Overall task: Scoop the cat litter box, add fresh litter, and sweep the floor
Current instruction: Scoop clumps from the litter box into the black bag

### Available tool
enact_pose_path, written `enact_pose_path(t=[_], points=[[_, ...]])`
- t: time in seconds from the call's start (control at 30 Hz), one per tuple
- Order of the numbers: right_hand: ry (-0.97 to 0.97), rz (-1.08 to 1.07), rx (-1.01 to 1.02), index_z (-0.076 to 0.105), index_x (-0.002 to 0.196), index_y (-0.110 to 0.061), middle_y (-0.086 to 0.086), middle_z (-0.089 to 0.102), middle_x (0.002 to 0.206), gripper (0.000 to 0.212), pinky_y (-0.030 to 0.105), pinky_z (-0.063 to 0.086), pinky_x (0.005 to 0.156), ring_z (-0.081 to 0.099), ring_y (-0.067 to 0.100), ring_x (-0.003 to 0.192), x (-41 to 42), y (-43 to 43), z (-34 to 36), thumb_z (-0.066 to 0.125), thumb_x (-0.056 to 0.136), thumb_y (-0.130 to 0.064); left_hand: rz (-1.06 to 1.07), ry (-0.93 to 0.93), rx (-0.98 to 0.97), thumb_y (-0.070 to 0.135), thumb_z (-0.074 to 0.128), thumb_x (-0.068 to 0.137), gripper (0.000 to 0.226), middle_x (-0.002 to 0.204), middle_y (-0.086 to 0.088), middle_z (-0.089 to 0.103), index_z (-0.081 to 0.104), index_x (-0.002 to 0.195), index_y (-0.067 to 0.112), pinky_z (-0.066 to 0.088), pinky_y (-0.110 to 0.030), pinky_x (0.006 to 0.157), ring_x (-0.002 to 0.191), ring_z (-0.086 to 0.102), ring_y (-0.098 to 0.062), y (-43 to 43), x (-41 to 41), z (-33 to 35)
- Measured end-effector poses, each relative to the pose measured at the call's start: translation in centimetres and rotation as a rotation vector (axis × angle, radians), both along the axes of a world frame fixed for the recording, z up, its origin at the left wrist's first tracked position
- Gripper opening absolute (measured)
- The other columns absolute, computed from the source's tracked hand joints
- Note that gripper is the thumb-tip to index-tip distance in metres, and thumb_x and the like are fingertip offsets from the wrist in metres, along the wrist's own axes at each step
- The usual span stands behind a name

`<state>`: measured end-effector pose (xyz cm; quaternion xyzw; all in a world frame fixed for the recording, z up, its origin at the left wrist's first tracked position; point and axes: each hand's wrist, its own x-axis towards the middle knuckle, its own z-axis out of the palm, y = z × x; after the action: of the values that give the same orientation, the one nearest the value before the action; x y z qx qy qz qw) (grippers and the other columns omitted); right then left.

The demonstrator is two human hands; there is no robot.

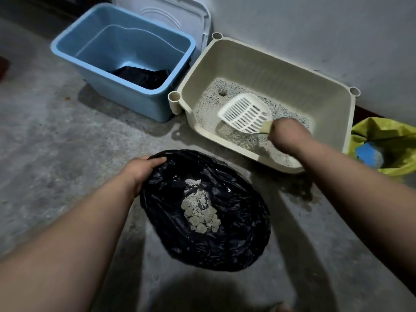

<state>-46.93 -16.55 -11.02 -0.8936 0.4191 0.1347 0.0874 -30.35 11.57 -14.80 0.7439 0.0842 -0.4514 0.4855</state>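
A beige litter box [292, 70] stands against the wall at the right, with grey litter [209, 104] on its floor and a small dark clump [222, 92] near the back. My right hand [289, 137] grips the handle of a white slotted scoop [245, 112], held empty just above the litter. In front of me on the floor lies an open black bag [225, 244] holding pale litter clumps [200, 210]. My left hand [144, 168] holds the bag's rim at its far left edge.
A blue plastic bin [90, 57] with dark plastic inside stands left of the litter box, a white lid [180, 12] leaning behind it. A yellow bag [387, 136] with something blue inside sits at the right. Scattered litter [295, 190] lies on the concrete floor by the box.
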Motion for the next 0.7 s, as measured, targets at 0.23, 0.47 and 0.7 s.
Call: enact_pose_path(t=[0.23, 0.47, 0.7], points=[[0.348, -0.051, -0.062, 0.053, 0.085, -0.006, 0.012, 0.054, 0.083, 0.008, 0.03, 0.044, 0.069, 0.055, 0.028, 0.075, 0.0, -7.0, 0.0, 0.059, 0.085, -0.012, -0.159, -0.137, 0.281, 0.024, 0.073, 0.078, 0.039, 0.107, -0.02, 0.067, 0.064, 0.108, 0.0, 0.05, -0.044, 0.095, 0.098, 0.065, -0.034, 1.1, 1.7, -2.9], [0.409, 0.001, -0.04, 0.063, 0.098, 0.0, 0.01, 0.048, 0.066, 0.017, 0.03, 0.039, 0.065, 0.05, 0.028, 0.066, 2.8, -8.4, -2.3, 0.063, 0.086, -0.012, -0.101, -0.071, 0.18, 0.013, 0.062, 0.087, 0.009, 0.075, -0.014, 0.068, 0.065, 0.091, 0.005, 0.056, -0.036, 0.075, 0.071, 0.065, -0.028, 0.3, 1.0, -3.2], [0.198, -0.118, 0.08, 0.062, 0.085, 0.004, 0.012, 0.05, 0.068, 0.025, 0.029, 0.039, 0.058, 0.049, 0.026, 0.064, 6.1, -7.8, -4.8, 0.073, 0.081, -0.018, -0.062, -0.032, 0.088, 0.012, 0.058, 0.09, 0.009, 0.075, -0.011, 0.063, 0.06, 0.081, 0.012, 0.051, -0.019, 0.048, 0.059, 0.058, -0.021, -0.8, 0.7, -3.3]])
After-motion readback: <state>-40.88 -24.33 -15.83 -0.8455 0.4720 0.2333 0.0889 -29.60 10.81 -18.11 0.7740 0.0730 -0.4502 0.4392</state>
